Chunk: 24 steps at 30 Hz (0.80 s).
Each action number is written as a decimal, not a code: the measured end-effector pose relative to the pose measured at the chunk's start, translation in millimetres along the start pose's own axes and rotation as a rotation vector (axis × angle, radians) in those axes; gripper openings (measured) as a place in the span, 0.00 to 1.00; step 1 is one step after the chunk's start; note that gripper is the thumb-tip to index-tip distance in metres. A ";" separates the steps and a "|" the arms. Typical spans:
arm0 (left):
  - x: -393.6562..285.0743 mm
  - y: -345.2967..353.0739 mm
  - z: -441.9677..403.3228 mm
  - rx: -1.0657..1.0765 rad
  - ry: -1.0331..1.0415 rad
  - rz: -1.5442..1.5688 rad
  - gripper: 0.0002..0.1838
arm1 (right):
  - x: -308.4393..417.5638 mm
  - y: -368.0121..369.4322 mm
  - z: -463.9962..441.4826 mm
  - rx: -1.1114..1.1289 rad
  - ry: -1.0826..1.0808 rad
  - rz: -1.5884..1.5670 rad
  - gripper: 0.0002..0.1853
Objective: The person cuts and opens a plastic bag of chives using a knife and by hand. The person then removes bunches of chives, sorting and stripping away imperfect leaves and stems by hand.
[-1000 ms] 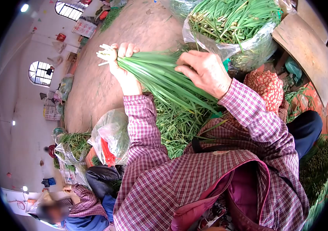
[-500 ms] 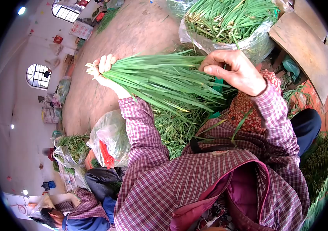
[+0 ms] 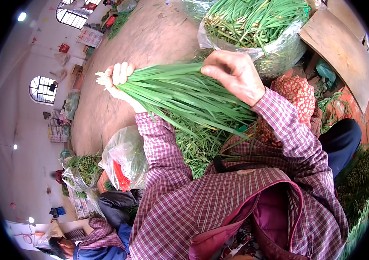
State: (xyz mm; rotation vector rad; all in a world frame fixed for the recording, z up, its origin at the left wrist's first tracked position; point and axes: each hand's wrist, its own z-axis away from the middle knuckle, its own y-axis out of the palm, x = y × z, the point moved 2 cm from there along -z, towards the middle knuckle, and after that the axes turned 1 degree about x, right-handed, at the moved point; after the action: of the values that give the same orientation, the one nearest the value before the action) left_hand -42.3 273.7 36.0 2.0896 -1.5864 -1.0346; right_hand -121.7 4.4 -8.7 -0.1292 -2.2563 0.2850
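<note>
My left hand (image 3: pixel 119 80) is wrapped round the pale stem ends of a bunch of garlic chives (image 3: pixel 180 93). The long flat green leaves fan out to the right. On the upper edge of the bunch, my right hand (image 3: pixel 234 76) has thumb and forefinger pinched together at the leaves; how many leaves it grips is hidden. Below the bunch, a heap of loose green leaves (image 3: pixel 199 149) lies in front of my lap, beside a red flowered cloth (image 3: pixel 295 97).
A clear plastic bag (image 3: pixel 275 50) full of chives stands at the top, near a brown board (image 3: pixel 340 52). A plastic bag with red ties (image 3: pixel 124 160) sits left of my arm. More chives (image 3: pixel 362 195) are stacked at lower right. Another person (image 3: pixel 93 240) sits at lower left.
My right hand has moved left along the bunch, from near the leaf tips toward its middle. My left hand keeps its hold on the stem ends.
</note>
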 end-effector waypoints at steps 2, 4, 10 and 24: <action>-1.6 -1.7 -1.4 0.032 0.014 0.030 0.06 | -0.6 -7.2 2.9 -0.149 0.086 -0.349 0.08; -1.3 -1.9 1.5 0.071 0.059 0.063 0.05 | 3.4 -30.2 7.0 -0.267 0.082 -0.507 0.09; -1.2 3.9 3.0 0.148 0.043 0.132 0.08 | 2.6 -41.3 20.0 0.164 0.110 0.023 0.12; 13.1 19.7 -1.8 0.183 0.016 0.155 0.06 | -6.0 -1.3 14.2 -0.007 -0.086 0.478 0.09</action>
State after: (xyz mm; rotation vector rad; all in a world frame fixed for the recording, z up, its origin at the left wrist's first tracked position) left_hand -53.2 254.6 45.1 2.0426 -1.8644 -0.8471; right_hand -128.6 -0.3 -21.7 -0.6745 -2.2873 0.5426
